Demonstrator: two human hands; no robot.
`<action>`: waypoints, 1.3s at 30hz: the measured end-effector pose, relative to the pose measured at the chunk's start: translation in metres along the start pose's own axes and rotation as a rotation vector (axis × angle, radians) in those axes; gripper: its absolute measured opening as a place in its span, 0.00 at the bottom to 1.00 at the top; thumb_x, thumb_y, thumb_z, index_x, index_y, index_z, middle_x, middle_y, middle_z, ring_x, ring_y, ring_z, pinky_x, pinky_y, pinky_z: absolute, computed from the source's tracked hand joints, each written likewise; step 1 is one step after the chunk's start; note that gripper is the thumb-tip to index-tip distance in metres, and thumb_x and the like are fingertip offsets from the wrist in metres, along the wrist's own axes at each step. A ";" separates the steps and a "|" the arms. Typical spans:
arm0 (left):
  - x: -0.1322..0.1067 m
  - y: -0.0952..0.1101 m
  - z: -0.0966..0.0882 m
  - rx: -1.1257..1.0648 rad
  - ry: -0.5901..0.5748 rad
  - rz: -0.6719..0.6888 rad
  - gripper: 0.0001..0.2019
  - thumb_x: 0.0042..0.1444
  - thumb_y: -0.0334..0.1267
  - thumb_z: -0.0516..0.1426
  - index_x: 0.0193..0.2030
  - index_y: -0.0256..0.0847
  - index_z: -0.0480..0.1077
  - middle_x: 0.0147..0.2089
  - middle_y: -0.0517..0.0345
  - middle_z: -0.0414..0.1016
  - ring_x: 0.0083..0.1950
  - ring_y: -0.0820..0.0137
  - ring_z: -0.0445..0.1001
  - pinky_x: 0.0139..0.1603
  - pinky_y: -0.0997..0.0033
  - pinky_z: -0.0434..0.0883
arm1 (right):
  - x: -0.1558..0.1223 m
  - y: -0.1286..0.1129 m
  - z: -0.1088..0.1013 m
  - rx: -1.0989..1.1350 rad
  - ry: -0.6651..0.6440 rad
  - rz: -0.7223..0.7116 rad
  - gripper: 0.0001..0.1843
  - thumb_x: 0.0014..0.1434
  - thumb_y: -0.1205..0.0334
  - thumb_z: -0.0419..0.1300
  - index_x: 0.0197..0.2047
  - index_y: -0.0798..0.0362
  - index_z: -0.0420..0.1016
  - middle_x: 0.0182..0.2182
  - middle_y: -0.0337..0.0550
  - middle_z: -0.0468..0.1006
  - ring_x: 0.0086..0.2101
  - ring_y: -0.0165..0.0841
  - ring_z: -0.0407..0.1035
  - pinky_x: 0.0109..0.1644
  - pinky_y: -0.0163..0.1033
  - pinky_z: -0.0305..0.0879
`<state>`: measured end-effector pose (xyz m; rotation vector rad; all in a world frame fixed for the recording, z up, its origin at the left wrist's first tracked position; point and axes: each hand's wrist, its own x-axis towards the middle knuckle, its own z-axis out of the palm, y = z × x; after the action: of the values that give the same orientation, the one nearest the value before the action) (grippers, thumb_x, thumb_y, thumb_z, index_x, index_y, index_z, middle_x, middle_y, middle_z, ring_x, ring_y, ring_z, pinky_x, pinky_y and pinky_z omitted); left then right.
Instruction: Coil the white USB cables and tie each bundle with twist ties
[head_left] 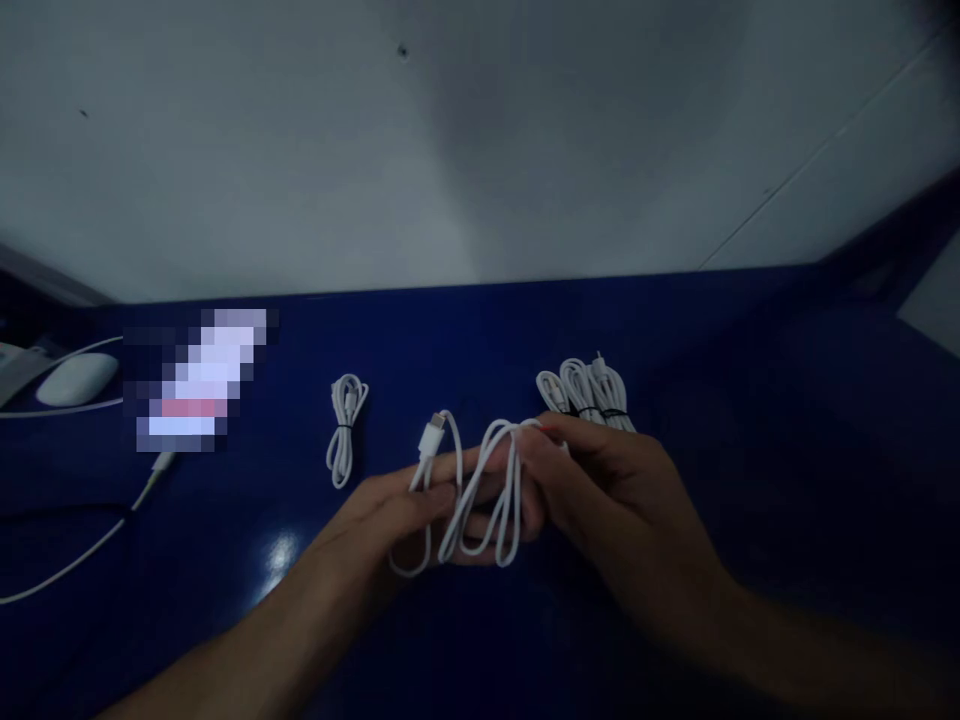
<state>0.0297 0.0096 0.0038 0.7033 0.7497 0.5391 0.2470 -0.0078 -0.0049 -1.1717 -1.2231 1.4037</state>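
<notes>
Both hands hold one loose white cable [480, 495] above a dark blue table [675, 330]. My left hand [397, 515] is closed on the cable's left part, and the white plug [433, 437] sticks up above its fingers. My right hand [600, 480] pinches the loops at their upper right end. The loops hang down between the two hands.
A small tied white cable bundle [345, 425] lies left of the hands. Several tied white bundles [589, 390] lie just behind my right hand. At the far left sit a white mouse [77, 378], a blurred-out object [196, 385] and a thin white cord [90, 545]. A pale wall rises behind the table.
</notes>
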 end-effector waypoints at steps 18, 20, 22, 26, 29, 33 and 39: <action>0.006 -0.002 -0.015 -0.084 -0.071 0.024 0.24 0.81 0.41 0.49 0.67 0.35 0.83 0.62 0.35 0.88 0.64 0.41 0.86 0.63 0.42 0.84 | 0.004 -0.001 -0.005 0.218 -0.020 0.117 0.12 0.69 0.63 0.75 0.54 0.45 0.87 0.22 0.27 0.71 0.20 0.22 0.59 0.25 0.29 0.60; 0.006 0.000 -0.014 -0.092 -0.058 0.046 0.24 0.81 0.42 0.50 0.66 0.35 0.84 0.57 0.36 0.90 0.62 0.42 0.87 0.61 0.45 0.86 | 0.005 0.001 -0.006 0.192 0.000 0.132 0.07 0.71 0.62 0.72 0.51 0.45 0.87 0.20 0.26 0.66 0.19 0.23 0.53 0.23 0.30 0.54; 0.005 0.002 -0.013 -0.090 -0.022 0.056 0.23 0.80 0.43 0.52 0.64 0.37 0.86 0.56 0.37 0.91 0.61 0.44 0.88 0.59 0.48 0.86 | 0.005 0.003 -0.007 0.143 0.017 0.152 0.15 0.76 0.58 0.65 0.35 0.49 0.85 0.16 0.28 0.62 0.18 0.24 0.52 0.23 0.33 0.53; 0.004 0.003 -0.013 -0.051 0.069 0.054 0.23 0.81 0.45 0.52 0.65 0.38 0.85 0.60 0.37 0.90 0.61 0.44 0.88 0.60 0.45 0.87 | 0.002 0.004 -0.008 0.130 0.026 0.158 0.34 0.81 0.51 0.55 0.21 0.50 0.73 0.16 0.35 0.66 0.19 0.26 0.56 0.25 0.36 0.56; 0.005 0.001 -0.014 -0.009 0.117 0.079 0.23 0.82 0.44 0.52 0.65 0.39 0.85 0.61 0.37 0.89 0.61 0.45 0.88 0.58 0.48 0.88 | 0.000 0.004 -0.007 0.177 0.024 0.171 0.30 0.82 0.44 0.55 0.32 0.50 0.83 0.21 0.36 0.73 0.20 0.26 0.60 0.24 0.34 0.53; 0.008 -0.001 -0.016 0.023 0.162 0.100 0.20 0.82 0.45 0.55 0.65 0.41 0.85 0.62 0.40 0.89 0.58 0.51 0.89 0.56 0.54 0.88 | 0.001 0.006 -0.006 0.209 0.087 0.156 0.25 0.82 0.44 0.57 0.40 0.48 0.88 0.29 0.38 0.76 0.24 0.27 0.63 0.25 0.34 0.60; 0.011 0.000 -0.017 0.051 0.195 0.081 0.18 0.79 0.46 0.62 0.67 0.43 0.84 0.59 0.41 0.90 0.54 0.55 0.89 0.57 0.58 0.87 | 0.011 0.009 -0.007 0.364 0.067 0.109 0.18 0.79 0.48 0.63 0.43 0.47 0.91 0.42 0.45 0.85 0.44 0.38 0.79 0.52 0.43 0.79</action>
<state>0.0234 0.0228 -0.0098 0.7373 0.9225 0.6714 0.2519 0.0030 -0.0150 -1.0314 -0.8226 1.5757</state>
